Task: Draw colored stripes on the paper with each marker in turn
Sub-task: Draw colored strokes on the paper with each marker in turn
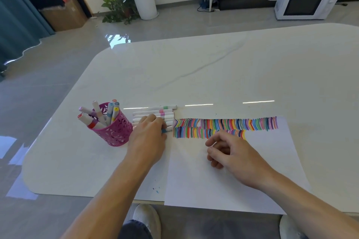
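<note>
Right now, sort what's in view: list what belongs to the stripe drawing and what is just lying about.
Job in hand:
paper; colored stripes; row of markers; pink cup of markers; left hand, on that row; right hand, holding nothing, over the paper.

Lying about:
microwave; potted plants; cardboard box, all on the floor beyond the table.

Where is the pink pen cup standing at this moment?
In the head view, the pink pen cup stands on the table at the left, beside the left hand and the row of markers, left of the paper.
</note>
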Demonstrator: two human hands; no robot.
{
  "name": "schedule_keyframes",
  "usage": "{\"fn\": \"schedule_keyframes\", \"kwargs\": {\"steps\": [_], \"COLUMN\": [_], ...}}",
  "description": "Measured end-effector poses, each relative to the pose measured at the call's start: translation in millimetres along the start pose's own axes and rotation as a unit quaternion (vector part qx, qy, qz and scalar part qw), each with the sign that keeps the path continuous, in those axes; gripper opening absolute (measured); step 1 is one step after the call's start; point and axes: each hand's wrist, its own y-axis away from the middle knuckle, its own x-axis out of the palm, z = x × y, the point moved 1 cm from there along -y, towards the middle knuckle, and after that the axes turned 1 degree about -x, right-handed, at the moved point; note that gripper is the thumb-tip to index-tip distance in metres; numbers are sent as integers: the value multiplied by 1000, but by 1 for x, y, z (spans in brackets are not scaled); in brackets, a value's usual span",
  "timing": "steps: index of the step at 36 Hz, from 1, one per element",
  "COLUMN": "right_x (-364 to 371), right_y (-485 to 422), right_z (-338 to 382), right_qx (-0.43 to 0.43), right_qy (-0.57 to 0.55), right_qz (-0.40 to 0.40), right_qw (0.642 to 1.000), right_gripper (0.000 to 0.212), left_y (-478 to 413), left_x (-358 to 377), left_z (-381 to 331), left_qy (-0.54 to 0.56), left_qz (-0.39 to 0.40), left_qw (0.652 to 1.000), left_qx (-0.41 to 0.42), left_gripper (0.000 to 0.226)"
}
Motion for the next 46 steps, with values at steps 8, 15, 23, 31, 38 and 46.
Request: {"fn": "schedule_keyframes", "kwargs": {"steps": [8,15,23,31,38,46], "right_x": [-2,-2,-1,1,9,16], "right_y": [-1,0,-2,-3,-5,-7], "right_z": [-1,-1,-2,0,1,7], "right_qx": [-2,-5,-6,-12,-20,-28], "right_qy": [3,0,9,14,28,17], "right_qz": [-2,-3,-3,0,6,14], "right_qw": [1000,1000,1000,1000,999,999], "right_gripper": [4,4,4,4,6,4], "left_y": [2,2,2,4,6,8], "left_x": [-1,1,-2,-20,-25,-28], "left_z": [0,1,1,-3,-16,-30], "left_qy": [-5,-14,-18,41,193,415], "left_qz": [3,8,8,-22,-47,3], "left_qw": [1000,1000,1000,998,978,908], "left_qx": [1,-11,-3,-51,-55,-53], "left_gripper": [16,12,14,8,8,32]}}
